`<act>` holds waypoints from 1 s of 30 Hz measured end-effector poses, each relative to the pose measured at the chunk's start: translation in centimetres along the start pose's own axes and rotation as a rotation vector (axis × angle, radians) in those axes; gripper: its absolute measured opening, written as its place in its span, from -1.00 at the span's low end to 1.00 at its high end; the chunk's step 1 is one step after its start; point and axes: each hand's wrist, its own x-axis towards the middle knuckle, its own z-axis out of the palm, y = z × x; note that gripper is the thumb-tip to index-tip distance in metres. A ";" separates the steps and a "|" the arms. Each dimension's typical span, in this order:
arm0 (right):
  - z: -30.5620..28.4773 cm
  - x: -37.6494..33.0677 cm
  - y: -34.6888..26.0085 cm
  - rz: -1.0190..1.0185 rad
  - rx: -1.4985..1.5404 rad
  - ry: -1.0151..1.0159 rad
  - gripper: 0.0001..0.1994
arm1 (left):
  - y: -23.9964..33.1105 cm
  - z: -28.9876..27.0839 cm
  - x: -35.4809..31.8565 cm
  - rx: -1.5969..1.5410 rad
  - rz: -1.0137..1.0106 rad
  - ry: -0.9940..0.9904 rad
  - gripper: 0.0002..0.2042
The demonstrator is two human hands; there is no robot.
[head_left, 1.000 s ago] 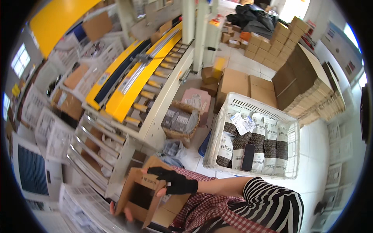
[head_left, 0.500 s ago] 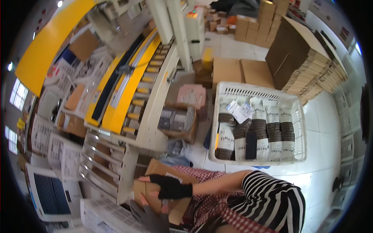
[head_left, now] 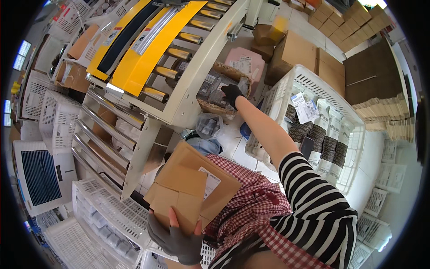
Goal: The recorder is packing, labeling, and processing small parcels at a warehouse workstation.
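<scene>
My left hand (head_left: 177, 240), in a grey glove with bare fingertips, is closed on the near edge of a small brown cardboard box (head_left: 177, 199). Behind this box, over my lap, lies a larger flat piece of brown cardboard (head_left: 230, 184) bearing a white label (head_left: 209, 180). My right arm stretches forward. At its end my right hand (head_left: 233, 95), in a black fingerless glove, reaches into an open carton (head_left: 219, 109) of dark items in clear plastic bags (head_left: 210, 87). Its fingers are too small and partly hidden to tell whether they grip a bag.
A yellow-and-white roller machine (head_left: 179, 89) stands ahead on the left. At right a white plastic crate (head_left: 298, 83) holds several packed pouches, paper slips and a dark phone (head_left: 307, 145). A clear bag (head_left: 209, 125) sits below the carton. White baskets (head_left: 112, 210) stand lower left.
My right hand has left the cardboard box and moved forward into the open carton. My left hand keeps the box, which is now tilted more toward view. The whole view has shifted.
</scene>
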 end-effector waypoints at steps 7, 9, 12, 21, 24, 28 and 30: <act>1.8 3.9 0.4 0.065 -0.497 0.368 -0.38 | 0.0 -1.4 1.4 0.035 -0.001 -0.001 -0.34; 3.2 2.9 -0.2 0.103 -0.641 0.381 -0.51 | 0.3 -0.6 1.7 0.029 0.007 0.032 -0.35; 6.8 1.7 3.0 -0.129 -0.969 0.482 -0.69 | -0.3 -0.4 0.2 0.192 0.055 0.046 -0.35; -3.0 -11.5 -3.2 -0.524 -0.371 0.206 -0.59 | -1.4 1.1 0.1 -0.043 0.087 0.222 -0.39; -7.8 -17.8 -3.3 -0.893 -0.213 0.443 -0.60 | -3.2 1.6 -0.6 0.008 0.134 0.157 -0.37; -11.5 -24.8 0.2 -0.964 -0.380 0.582 -0.49 | -3.0 0.9 -0.2 0.147 0.234 0.102 -0.39; -11.3 -26.3 3.4 -0.979 -0.379 0.537 -0.45 | -1.8 -0.1 0.2 0.170 0.326 0.120 -0.33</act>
